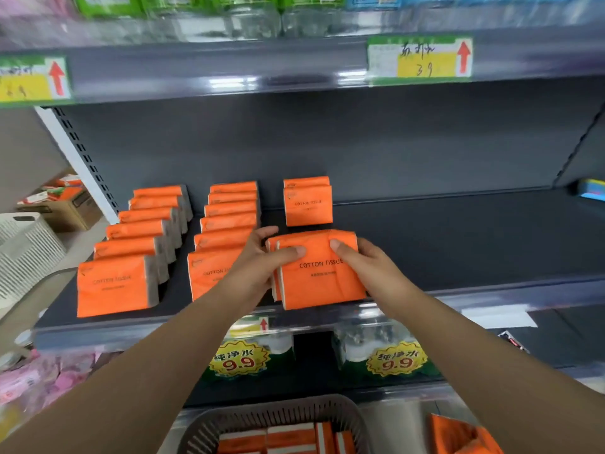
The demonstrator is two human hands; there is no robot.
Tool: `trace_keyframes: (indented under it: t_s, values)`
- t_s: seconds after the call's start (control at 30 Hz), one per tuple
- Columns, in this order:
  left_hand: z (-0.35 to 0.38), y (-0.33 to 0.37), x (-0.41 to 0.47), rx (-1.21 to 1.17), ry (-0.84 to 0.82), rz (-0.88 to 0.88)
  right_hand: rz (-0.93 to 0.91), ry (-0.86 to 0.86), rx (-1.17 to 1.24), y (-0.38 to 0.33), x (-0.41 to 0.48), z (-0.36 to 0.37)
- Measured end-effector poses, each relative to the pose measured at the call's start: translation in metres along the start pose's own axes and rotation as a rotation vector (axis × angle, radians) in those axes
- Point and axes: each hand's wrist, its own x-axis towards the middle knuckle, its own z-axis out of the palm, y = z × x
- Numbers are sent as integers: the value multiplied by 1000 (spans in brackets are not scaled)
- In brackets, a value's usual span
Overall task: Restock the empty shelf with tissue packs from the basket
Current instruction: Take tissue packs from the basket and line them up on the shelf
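**Two hands holding packs at the shelf front**

The left hand (258, 257) and right hand (366, 260) gripped the held packs (322, 276) between them: two orange packs, upright, one behind the other. Each thumb was curled onto the front face and the fingers wrapped round a side; the fingertips behind were hidden. The held packs stood at the front edge of the dark shelf (458, 244); whether they rested on it could not be told. Just beyond the hands stood the rear pair (307, 208), upright. Beside the left hand ran the near row (212, 276), and farther left the far row (111, 290). Below the forearms lay the basket (271, 417), with orange packs inside.
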Motion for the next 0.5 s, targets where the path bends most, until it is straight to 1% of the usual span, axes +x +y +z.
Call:
trace_keyframes:
  t_s: [0.13,0.27,0.4,0.5]
  values:
    - [6,1,28,-25,84,24,11,22,9,1,24,0]
    - [13,5,51,9,61,45,-2,66,-10,-3,49,0]
    - [21,5,72,5,105,111,7,107,-9,-8,73,-3]
    - [24,1,89,27,100,142,-6,130,12,-8,88,-6]
